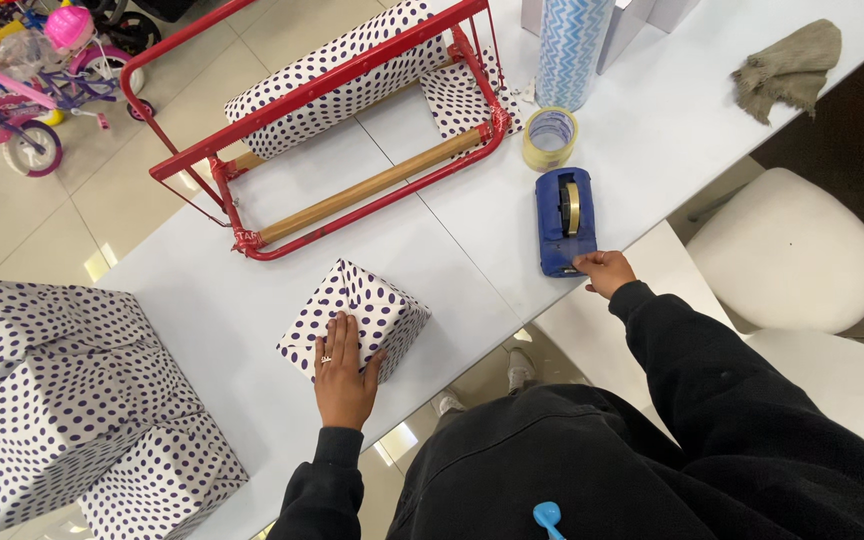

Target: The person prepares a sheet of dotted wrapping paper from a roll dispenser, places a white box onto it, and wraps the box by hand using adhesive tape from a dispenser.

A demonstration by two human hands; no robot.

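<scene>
A small box wrapped in white paper with purple dots (357, 310) lies on the white table (452, 250) in front of me. My left hand (342, 370) rests flat on its near side, fingers spread, pressing the paper down. My right hand (604, 270) reaches to the near end of a blue tape dispenser (564, 220), fingertips pinched at its cutting edge where the tape comes out. Whether a strip of tape is between the fingers is too small to tell.
A red paper-roll stand (352, 130) with dotted wrapping paper stands behind the box. A tape roll (550, 138) and a blue zigzag paper roll (572, 45) sit beyond the dispenser. Wrapped boxes (62, 400) pile at left. A cloth (790, 65), white stools (787, 255) and toy bikes (32, 70) surround.
</scene>
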